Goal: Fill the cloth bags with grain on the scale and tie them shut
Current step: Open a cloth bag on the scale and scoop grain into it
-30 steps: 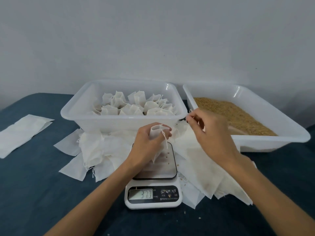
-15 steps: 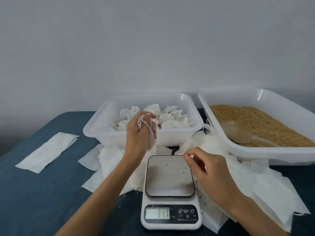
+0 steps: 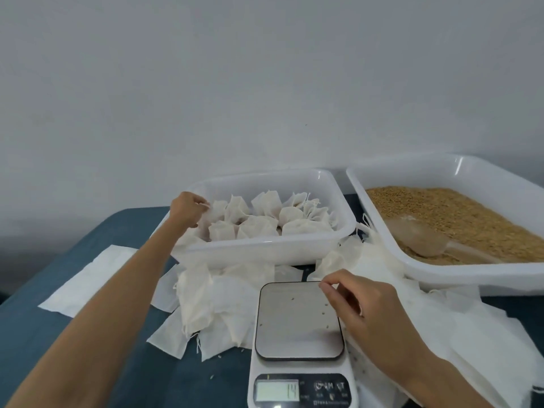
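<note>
Bag drop tip: your left hand pinches a tied bag at the bin edge, so release low. Right hand hovers loosely curled, holding nothing, over the scale.

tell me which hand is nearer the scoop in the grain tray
Right. The right hand hovers over the scale's far right corner, below and left of the scoop. The left hand is across the tray of filled bags, much farther away.

My white plastic scale has a matt grey metal plate; glossy white plastic tubs hold soft white cloth bags.
</note>
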{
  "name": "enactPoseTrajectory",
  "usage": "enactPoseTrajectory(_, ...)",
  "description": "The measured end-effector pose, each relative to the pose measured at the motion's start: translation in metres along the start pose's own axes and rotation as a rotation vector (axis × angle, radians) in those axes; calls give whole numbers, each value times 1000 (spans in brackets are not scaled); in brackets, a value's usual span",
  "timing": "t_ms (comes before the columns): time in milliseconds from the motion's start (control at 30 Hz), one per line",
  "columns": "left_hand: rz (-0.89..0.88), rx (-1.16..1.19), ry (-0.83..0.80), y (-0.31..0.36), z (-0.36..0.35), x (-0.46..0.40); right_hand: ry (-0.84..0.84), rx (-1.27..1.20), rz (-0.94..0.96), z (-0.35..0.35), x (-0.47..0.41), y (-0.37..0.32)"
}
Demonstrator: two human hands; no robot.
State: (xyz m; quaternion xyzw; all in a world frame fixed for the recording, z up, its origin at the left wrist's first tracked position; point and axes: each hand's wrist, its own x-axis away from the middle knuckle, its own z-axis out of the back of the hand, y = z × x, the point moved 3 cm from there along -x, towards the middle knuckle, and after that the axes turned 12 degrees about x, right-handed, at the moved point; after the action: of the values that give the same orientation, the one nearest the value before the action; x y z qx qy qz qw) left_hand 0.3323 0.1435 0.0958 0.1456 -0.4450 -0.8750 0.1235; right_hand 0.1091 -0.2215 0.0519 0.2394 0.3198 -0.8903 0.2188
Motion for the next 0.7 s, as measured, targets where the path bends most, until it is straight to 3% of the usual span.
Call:
enactPoseTrajectory(167,10,-172,-123,-18,-3,5,-2,-17,-16,1,-1,1)
enactPoseTrajectory(467,-225,-359,-72,14,-2,39,155,-148,-118,19,-10,7)
enactPoseTrajectory(600,-505,-211,77,58,-11,113,228,-253,-160,32,-14,9)
enactPoseTrajectory(700,-696,-35,-65,92,-37,196,301,-364,-196,44,-17,12)
